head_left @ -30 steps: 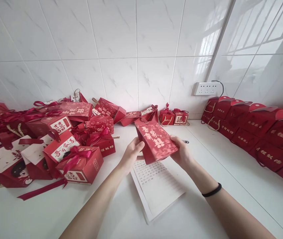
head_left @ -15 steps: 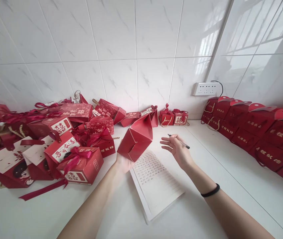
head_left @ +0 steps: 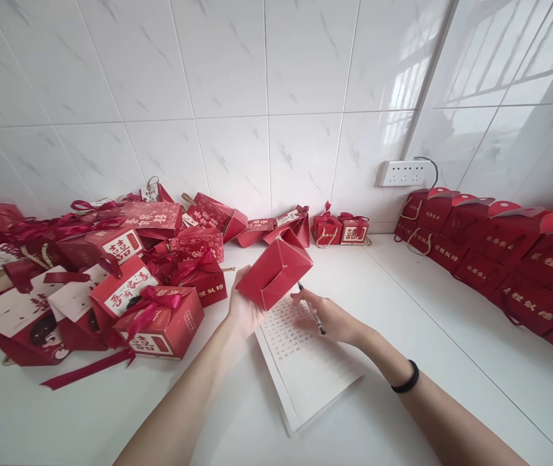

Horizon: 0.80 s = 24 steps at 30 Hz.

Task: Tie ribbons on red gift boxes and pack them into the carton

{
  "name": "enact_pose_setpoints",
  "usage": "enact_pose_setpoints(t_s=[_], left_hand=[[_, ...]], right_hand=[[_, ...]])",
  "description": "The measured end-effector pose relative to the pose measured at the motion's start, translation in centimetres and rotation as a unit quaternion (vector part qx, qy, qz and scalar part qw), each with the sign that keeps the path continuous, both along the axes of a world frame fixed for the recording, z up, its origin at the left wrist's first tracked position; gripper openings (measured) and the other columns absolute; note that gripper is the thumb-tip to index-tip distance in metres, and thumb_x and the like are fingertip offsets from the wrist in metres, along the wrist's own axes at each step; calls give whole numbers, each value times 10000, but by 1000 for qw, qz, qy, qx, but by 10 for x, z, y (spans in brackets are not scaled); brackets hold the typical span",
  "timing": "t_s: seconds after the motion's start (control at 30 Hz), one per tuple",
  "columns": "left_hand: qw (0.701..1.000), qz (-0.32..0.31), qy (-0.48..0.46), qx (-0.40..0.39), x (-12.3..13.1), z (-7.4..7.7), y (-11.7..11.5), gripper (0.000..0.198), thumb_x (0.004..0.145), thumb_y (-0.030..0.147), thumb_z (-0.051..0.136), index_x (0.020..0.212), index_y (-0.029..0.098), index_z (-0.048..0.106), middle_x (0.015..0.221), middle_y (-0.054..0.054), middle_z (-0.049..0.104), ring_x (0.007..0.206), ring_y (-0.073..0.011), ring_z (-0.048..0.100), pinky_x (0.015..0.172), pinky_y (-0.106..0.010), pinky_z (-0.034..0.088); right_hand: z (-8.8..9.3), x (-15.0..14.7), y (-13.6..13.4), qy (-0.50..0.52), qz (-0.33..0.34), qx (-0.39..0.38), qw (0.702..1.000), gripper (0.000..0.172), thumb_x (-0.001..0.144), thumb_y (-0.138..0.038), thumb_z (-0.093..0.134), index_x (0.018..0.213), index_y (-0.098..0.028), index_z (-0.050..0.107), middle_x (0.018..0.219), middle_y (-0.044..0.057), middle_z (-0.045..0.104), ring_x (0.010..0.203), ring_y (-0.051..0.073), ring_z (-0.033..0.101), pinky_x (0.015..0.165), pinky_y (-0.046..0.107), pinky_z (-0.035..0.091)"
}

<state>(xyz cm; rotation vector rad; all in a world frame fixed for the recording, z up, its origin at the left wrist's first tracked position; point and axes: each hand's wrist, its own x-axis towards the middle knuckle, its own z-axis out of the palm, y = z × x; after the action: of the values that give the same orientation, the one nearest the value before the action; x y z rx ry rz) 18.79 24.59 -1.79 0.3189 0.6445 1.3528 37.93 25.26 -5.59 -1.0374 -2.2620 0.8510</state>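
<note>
"What's crowding the counter?"

"A heap of red gift boxes fills the left, with a ribboned box close beside the left arm. More boxes stand stacked along the right. Two small boxes sit at the tiled wall, with a power strip fixed above and to their right."

"And the one being held?"

"That red box is tilted in the air over the top of a handwritten notebook, blocking the page's upper edge. The left hand grips it from below, fingers clamped on its side, though most are hidden."

"The other hand?"

"The right hand has its fingers closed around a pen, covering some of the writing. The pen's upper end is just by the box; I can't tell if they touch."

"Different from half a second ago?"

"Yes. The right hand was apart then, fingers spread. It's come in left and lower, and the box has shifted slightly right."
</note>
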Motion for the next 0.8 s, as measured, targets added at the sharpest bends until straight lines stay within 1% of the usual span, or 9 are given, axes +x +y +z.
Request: enact_pose_setpoints(t_s=[0.07,0.17,0.27,0.33,0.4,0.5,0.6,0.73,0.8], left_hand=[[1000,-16,-9,12,-1,-3,3,162,871,271,487,833,145,581,673,-28,657,522,-119,635,443,-184,537],[999,-36,-14,30,-2,-7,6,258,910,349,444,899,133,583,688,-40,657,496,-119,625,409,-186,530],[999,-30,-4,25,-1,-6,7,300,928,378,417,921,119,569,683,-45,643,503,-122,626,423,-189,539],[1000,-24,9,9,0,-3,6,318,932,393,414,937,110,561,648,-34,620,471,-113,604,412,-179,527],[1000,-19,20,5,3,-1,5,306,931,387,423,979,116,558,667,-35,623,475,-109,599,425,-178,529],[999,-15,44,17,6,-2,4,276,906,359,485,1052,137,557,830,-84,669,630,-154,661,553,-246,587],[996,-7,84,39,9,-7,4,270,849,301,586,1060,136,558,956,-125,672,768,-196,675,709,-331,597],[988,11,125,93,10,-14,3,344,754,228,696,1052,201,525,1058,-94,653,860,-200,666,844,-422,547],[980,25,152,124,10,-15,3,381,709,205,730,1022,233,514,1079,-64,642,910,-194,652,860,-417,529]], right_hand=[[-1,0,-2,-31,19,-2,999,331,770,-286,657,1056,-208,510,1015,73,621,863,221,593,769,347,483],[-2,-1,-3,-60,28,-9,998,375,754,-256,687,1092,-203,534,1023,77,625,928,238,599,805,336,483],[-2,-2,-2,-79,28,-23,996,394,745,-233,696,1107,-196,545,1035,83,623,978,253,595,846,344,476],[-2,-2,-2,-77,30,-37,996,403,746,-228,693,1117,-186,541,1076,97,615,1010,262,588,878,361,467],[-1,-2,-3,-67,34,-47,996,405,747,-221,686,1122,-188,537,1116,106,607,1027,270,582,900,382,457],[0,-2,-4,-53,37,-59,996,395,751,-231,680,1117,-204,535,1141,107,605,1036,282,580,908,410,452],[1,-2,-4,-50,35,-68,996,375,750,-244,679,1096,-212,539,1139,102,608,1039,288,580,904,417,454],[2,-2,-4,-48,39,-56,997,350,739,-226,678,1066,-217,553,1098,88,620,1010,276,590,883,387,458],[2,-2,-4,-54,37,-55,996,342,743,-229,677,1061,-213,550,1079,85,622,980,270,595,863,379,462]])
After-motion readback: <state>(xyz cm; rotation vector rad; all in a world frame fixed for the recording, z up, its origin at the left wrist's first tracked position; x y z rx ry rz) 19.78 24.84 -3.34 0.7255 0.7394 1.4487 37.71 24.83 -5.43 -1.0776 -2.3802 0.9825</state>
